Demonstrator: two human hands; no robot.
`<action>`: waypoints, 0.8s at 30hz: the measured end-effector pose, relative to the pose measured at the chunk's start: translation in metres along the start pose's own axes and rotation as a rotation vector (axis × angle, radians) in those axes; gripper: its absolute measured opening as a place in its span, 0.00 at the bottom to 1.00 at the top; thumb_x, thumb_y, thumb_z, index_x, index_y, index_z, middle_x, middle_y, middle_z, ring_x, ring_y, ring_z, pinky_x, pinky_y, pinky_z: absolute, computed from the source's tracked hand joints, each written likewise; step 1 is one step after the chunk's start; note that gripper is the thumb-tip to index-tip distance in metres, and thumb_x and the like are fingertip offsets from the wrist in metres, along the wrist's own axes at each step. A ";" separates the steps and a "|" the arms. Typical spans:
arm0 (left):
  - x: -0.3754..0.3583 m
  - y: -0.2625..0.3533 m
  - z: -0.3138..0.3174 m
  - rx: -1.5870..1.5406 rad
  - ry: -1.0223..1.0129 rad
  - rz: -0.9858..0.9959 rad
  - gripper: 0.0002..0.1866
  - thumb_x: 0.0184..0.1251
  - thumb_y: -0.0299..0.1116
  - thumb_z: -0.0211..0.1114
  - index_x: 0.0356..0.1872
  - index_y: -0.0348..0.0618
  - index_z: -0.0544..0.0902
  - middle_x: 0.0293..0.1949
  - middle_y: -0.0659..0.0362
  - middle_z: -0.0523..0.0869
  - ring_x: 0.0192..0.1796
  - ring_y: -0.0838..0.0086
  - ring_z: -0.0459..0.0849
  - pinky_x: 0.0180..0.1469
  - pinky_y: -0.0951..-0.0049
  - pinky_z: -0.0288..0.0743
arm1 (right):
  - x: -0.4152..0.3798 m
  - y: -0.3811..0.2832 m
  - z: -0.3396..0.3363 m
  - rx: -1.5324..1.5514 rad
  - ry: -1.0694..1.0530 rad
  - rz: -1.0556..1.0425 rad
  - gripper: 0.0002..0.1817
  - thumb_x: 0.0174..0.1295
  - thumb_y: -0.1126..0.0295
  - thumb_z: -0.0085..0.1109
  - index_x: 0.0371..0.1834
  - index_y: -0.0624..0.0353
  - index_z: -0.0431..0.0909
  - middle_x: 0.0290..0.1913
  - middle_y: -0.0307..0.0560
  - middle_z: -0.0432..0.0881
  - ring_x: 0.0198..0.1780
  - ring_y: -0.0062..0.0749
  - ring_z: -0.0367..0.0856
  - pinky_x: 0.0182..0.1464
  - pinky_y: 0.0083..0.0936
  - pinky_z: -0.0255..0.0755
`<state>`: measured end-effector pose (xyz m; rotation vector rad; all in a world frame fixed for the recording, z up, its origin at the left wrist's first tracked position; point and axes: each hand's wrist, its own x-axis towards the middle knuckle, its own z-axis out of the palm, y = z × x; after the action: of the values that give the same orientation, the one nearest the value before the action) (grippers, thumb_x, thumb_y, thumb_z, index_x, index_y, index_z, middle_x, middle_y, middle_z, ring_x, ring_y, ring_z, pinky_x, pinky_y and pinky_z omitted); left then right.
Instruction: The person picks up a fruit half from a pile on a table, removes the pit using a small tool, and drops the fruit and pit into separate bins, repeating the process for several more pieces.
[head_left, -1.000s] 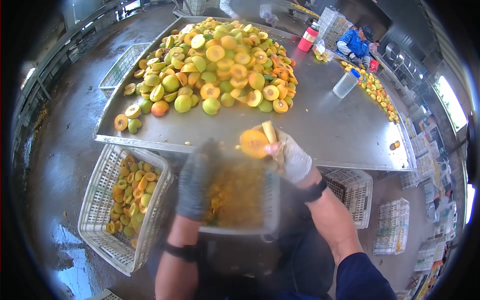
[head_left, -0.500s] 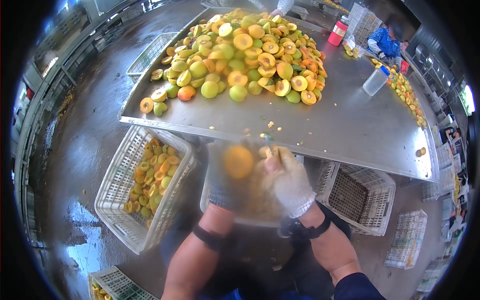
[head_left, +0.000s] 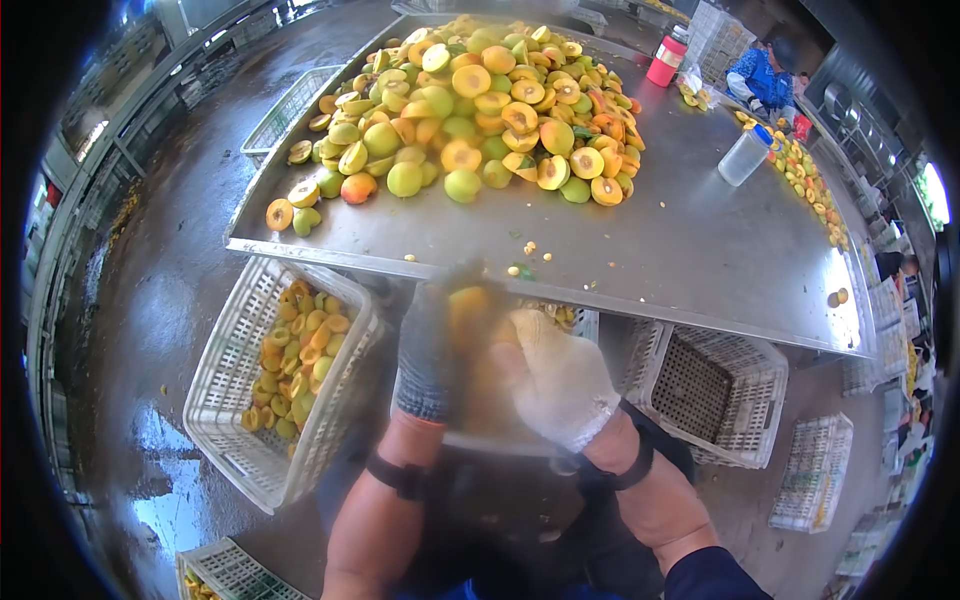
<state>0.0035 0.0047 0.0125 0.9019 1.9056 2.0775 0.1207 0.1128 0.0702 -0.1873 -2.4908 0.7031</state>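
Observation:
My left hand, in a grey glove, is closed round a blurred yellow-orange peach half just off the table's front edge. Close beside it on the right, my right hand in a white glove is closed, its thumb side turned toward the fruit. Whatever its fingers grip is hidden by blur. Below both hands a pale tub shows partly, its contents smeared. A large heap of cut peaches, green to orange with yellow flesh, lies on the metal table ahead.
A crate of peach halves stands left, and another crate right. A clear bottle and red flask stand on the table. A person in blue works at the far right. Small bits dot the table's front.
My right hand has turned over and moved slightly left and down, toward the peach half; the small tool seen at its fingers is now hidden. My left hand has risen slightly. The view shifted a little.

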 end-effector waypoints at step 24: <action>-0.008 -0.023 -0.007 -0.076 -0.056 -0.039 0.28 0.85 0.55 0.51 0.59 0.35 0.79 0.48 0.51 0.88 0.50 0.64 0.88 0.56 0.64 0.84 | 0.001 -0.004 0.008 -0.186 -0.344 0.046 0.17 0.74 0.53 0.55 0.42 0.57 0.80 0.24 0.57 0.84 0.29 0.57 0.86 0.31 0.50 0.78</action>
<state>0.0003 -0.0017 -0.0116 0.8892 1.7901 2.0653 0.1155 0.1058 0.0675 -0.2061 -2.8923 0.5586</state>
